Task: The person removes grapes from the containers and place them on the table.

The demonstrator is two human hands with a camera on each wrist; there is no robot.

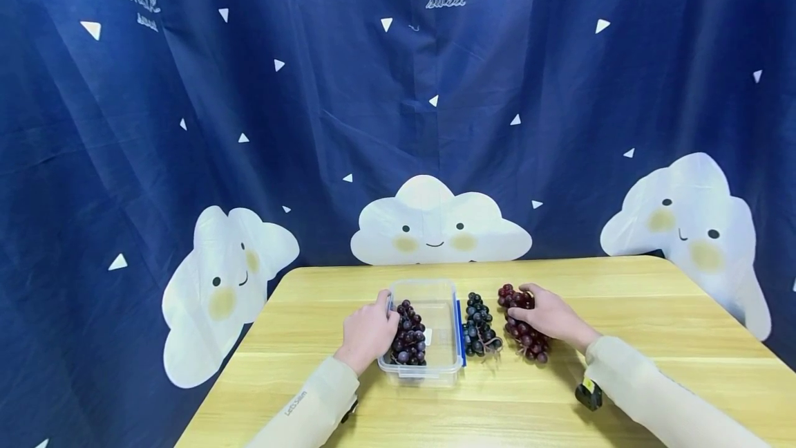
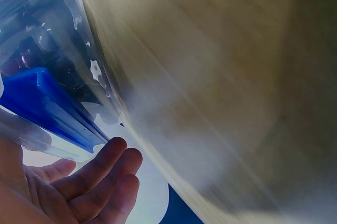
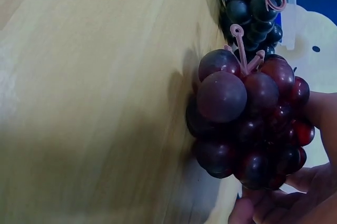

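A clear plastic food container (image 1: 440, 358) with blue side clips stands on the table, a bunch of dark purple grapes (image 1: 408, 337) lying along its left side. My left hand (image 1: 368, 332) grips the container's left wall near the rim; in the left wrist view its fingers reach past a blue clip (image 2: 58, 113). Right of the container lies a bunch of black grapes (image 1: 477, 323). Farther right, my right hand (image 1: 550, 316) holds a bunch of red grapes (image 1: 528, 343), thumb on the near side. The right wrist view shows the red bunch (image 3: 247, 113) close up, hiding part of the fingers.
The wooden table (image 1: 311, 303) has a rounded back edge. Behind it hangs a dark blue curtain (image 1: 373, 88) with white clouds and triangles. Black wrist gear (image 1: 588, 393) sits beneath the right sleeve.
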